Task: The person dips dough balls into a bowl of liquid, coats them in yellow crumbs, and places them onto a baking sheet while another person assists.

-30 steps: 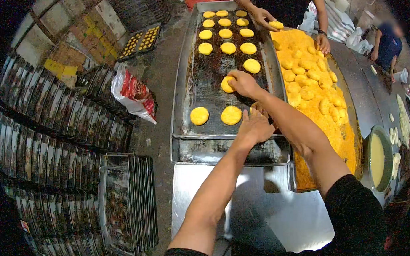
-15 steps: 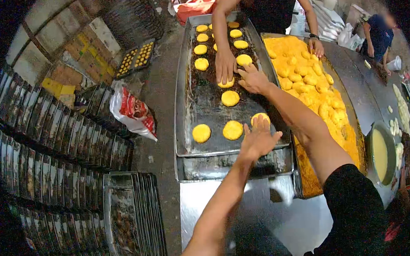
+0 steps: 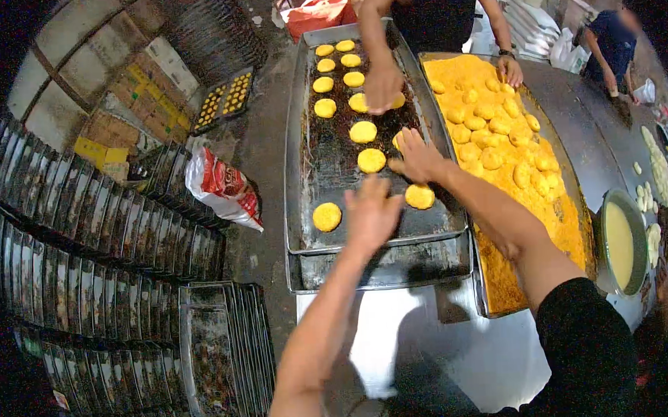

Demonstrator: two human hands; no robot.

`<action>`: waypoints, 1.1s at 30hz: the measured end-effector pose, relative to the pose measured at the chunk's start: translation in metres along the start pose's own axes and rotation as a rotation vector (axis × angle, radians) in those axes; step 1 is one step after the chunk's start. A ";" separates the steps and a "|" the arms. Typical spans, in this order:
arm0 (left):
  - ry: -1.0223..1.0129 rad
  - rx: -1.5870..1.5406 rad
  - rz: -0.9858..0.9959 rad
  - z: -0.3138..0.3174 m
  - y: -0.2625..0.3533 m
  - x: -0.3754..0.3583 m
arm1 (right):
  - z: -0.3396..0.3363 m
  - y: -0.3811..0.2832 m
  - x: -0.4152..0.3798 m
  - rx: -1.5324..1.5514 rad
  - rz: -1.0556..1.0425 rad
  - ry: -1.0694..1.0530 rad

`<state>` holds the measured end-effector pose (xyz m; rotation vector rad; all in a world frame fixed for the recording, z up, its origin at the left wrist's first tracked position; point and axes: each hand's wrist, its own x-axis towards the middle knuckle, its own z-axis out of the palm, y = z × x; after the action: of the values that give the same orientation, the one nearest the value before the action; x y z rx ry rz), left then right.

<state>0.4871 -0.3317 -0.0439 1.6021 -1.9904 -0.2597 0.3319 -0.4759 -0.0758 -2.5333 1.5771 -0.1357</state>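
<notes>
Left hand, head view: the left hand (image 3: 373, 210) is being held open and palm down above the near part of the baking tray (image 3: 321, 164); its fingers are showing blurred, and whether anything is being touched beneath cannot be told.
Right hand: the right hand (image 3: 421, 160) is being held open, palm down, its fingers being laid over a yellow round (image 3: 400, 141), partly hidden.
Other rounds: flat rounds (image 3: 363, 132) are being carried in rows on the baking tray; one is lying near its near left corner, another just below the right wrist.
Tray support: a lower tray (image 3: 381, 266) is showing beneath, above the steel bench (image 3: 445, 353).
Crumb tray: just to the right, yellow crumbs (image 3: 455, 69) and plump pieces (image 3: 494, 127) are being held.
Co-worker: one blurred hand (image 3: 384, 85) is being held over the farther rounds; another hand (image 3: 510, 70) is being rested by the crumb tray's far right edge.
Bowl: pale yellow liquid is being held in a bowl (image 3: 638, 249) at the right.
</notes>
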 end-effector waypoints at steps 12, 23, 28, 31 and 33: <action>-0.419 0.338 -0.406 -0.048 -0.052 -0.042 | -0.029 -0.039 0.086 0.142 -0.256 0.275; -0.389 0.286 -0.434 -0.050 -0.050 -0.041 | 0.030 -0.152 0.099 0.172 -0.191 0.293; -0.366 0.269 -0.439 -0.046 -0.054 -0.042 | -0.001 -0.105 0.087 0.038 -0.191 0.373; -0.353 0.252 -0.438 -0.048 -0.052 -0.042 | -0.023 -0.041 0.038 -0.174 0.070 0.147; -0.386 0.261 -0.452 -0.053 -0.047 -0.041 | -0.006 0.008 0.032 -0.106 -0.037 0.045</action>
<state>0.5599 -0.2953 -0.0352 2.3135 -1.9682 -0.5333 0.3380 -0.5089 -0.0715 -2.6590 1.5950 -0.1170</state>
